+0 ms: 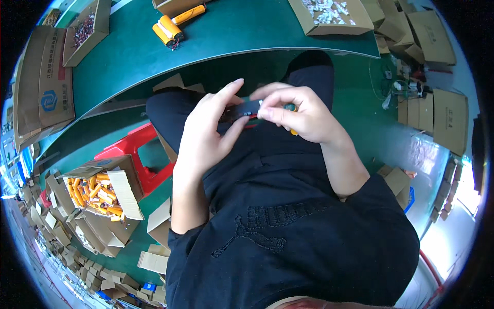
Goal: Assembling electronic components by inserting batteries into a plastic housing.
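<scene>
Holding a black case (247,109) in the narrow grip of the left hand (207,123), above the lap (247,144); clasping a yellow handle (294,132) in the right hand (307,114), at the case's end.

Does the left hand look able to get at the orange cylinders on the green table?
Probably not at once: the left hand is holding a dark part. Otherwise, nothing visible blocks the way to the orange cylinders.

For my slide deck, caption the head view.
Left hand holds a small black part, right hand close at its end; beyond, orange cylindrical battery packs lie on a green table.
</scene>
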`<state>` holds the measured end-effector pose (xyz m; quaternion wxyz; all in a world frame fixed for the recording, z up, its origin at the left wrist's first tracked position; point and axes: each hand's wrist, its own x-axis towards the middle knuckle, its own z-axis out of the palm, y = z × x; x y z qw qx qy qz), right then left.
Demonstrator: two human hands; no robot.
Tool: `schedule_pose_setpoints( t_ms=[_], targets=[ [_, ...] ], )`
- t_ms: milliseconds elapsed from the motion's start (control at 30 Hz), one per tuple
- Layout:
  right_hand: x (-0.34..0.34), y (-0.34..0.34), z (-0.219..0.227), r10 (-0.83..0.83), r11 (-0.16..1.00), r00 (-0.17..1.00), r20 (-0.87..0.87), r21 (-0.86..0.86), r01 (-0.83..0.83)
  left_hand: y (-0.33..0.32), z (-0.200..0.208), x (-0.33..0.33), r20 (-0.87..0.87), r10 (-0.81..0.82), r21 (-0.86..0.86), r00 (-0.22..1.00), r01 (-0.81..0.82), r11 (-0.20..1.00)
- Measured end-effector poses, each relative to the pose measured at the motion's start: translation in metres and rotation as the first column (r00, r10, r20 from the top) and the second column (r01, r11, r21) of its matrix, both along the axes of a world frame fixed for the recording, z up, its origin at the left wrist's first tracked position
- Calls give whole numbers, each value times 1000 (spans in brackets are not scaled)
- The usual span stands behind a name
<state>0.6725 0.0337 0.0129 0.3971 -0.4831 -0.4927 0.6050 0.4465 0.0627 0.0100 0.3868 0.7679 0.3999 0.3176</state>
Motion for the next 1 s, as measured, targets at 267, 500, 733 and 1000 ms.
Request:
schedule_pose_setpoints(
  t_ms=[267,500,733,1000],
  targets=[
    [5,-8,-18,137,980,943,-305,-99,-174,-5,-1,2,527,22,-236,850,121,964],
    [-14,-16,-19,27,992,893,-448,-101,-81,-7,-43,2,761,92,-211,642,112,971],
    [-4,-15,11,-35,979,994,-100,196,55,-16,-34,-13,717,156,-282,680,79,956],
    [-14,-14,19,-26,952,984,-177,295,78,-20,-25,2,628,-32,-101,778,122,987]
  ],
)
